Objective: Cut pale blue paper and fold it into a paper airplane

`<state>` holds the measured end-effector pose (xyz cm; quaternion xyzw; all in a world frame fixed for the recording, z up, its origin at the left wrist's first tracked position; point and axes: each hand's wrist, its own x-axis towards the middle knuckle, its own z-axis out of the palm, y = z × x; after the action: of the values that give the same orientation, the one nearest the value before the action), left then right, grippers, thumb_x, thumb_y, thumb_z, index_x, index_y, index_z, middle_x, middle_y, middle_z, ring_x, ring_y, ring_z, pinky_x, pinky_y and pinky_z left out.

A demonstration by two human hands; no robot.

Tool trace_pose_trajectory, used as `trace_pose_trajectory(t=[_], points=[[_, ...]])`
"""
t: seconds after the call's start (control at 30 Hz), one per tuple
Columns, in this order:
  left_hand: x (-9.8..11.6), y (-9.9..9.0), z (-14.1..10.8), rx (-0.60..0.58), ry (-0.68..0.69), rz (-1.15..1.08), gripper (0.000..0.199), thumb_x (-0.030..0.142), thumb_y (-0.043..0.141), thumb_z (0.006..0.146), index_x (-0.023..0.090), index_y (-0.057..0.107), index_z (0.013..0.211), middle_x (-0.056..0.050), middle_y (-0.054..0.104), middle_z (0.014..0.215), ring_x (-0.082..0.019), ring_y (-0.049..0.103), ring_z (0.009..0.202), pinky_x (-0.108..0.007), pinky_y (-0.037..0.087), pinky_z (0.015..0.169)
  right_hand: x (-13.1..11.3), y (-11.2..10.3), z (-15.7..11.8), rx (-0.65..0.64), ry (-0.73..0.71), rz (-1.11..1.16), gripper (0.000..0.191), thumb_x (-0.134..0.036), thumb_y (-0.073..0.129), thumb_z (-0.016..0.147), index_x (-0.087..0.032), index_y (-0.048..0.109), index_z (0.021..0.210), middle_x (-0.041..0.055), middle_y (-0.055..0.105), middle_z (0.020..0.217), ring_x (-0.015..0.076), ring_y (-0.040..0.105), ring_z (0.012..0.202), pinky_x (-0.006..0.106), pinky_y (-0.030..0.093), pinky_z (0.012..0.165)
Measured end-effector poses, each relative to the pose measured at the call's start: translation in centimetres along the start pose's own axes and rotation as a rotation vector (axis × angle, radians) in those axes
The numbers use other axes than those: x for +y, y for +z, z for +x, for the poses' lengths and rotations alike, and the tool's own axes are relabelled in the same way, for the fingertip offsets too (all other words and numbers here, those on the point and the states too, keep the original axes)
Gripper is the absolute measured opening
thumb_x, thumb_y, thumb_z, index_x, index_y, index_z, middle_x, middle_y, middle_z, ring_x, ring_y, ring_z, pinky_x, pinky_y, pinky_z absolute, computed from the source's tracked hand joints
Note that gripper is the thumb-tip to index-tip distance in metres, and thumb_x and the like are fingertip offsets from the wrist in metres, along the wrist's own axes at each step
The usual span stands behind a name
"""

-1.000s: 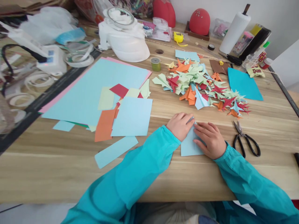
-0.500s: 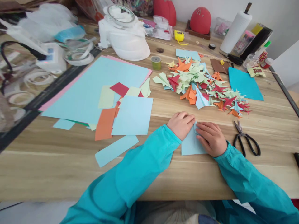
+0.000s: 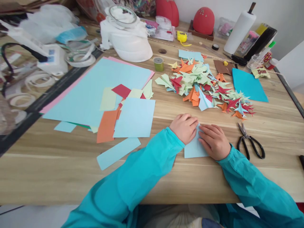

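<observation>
A small light blue sheet of paper (image 3: 193, 149) lies on the table under both hands. My left hand (image 3: 185, 127) is closed over its upper left part, fingers bent together and pressing the paper. My right hand (image 3: 215, 141) has its fingertips pinched down on the folded upper right part, close beside the left fingers. Both hands hide most of the fold. Beyond them is a pile of folded paper planes (image 3: 197, 77) in green, orange, red and blue. Black-handled scissors (image 3: 250, 139) rest to the right of my right hand.
Large blue sheets (image 3: 83, 88) lie at left, with a square light blue sheet (image 3: 135, 118), an orange piece (image 3: 106, 125) and a blue strip (image 3: 118, 152) nearby. A thread spool (image 3: 158, 64) stands behind. A bright blue sheet (image 3: 250, 85) is at right.
My right fingertips have shifted very slightly left along the paper, and the folded flap shows less. My left hand stays in place.
</observation>
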<state>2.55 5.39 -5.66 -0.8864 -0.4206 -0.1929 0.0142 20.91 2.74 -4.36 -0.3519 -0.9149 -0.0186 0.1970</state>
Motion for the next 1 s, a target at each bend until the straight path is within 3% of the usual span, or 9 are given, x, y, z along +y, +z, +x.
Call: trace_pose_trajectory(t=[0.13, 1.0], points=[[0.4, -0.5, -0.1, -0.041, -0.028, -0.052, 0.04, 0.037, 0.043, 0.081, 0.013, 0.056, 0.11, -0.008, 0.056, 0.118, -0.025, 0.045, 0.102, -0.041, 0.038, 0.083, 0.1, 0.0, -0.1, -0.028, 0.01, 0.013, 0.022, -0.027, 0.052, 0.081, -0.017, 0.064, 0.096, 0.0085, 0.062, 0.111, 0.0228, 0.053, 0.104, 0.041, 0.038, 0.093], [0.1, -1.7, -0.4, -0.106, -0.023, -0.131, 0.05, 0.041, 0.049, 0.073, 0.014, 0.054, 0.115, -0.009, 0.051, 0.122, -0.028, 0.041, 0.106, -0.044, 0.036, 0.087, 0.0, 0.0, -0.2, -0.065, 0.051, 0.056, 0.031, -0.037, 0.051, 0.08, -0.018, 0.061, 0.101, 0.0109, 0.058, 0.113, 0.0253, 0.049, 0.107, 0.046, 0.03, 0.095]])
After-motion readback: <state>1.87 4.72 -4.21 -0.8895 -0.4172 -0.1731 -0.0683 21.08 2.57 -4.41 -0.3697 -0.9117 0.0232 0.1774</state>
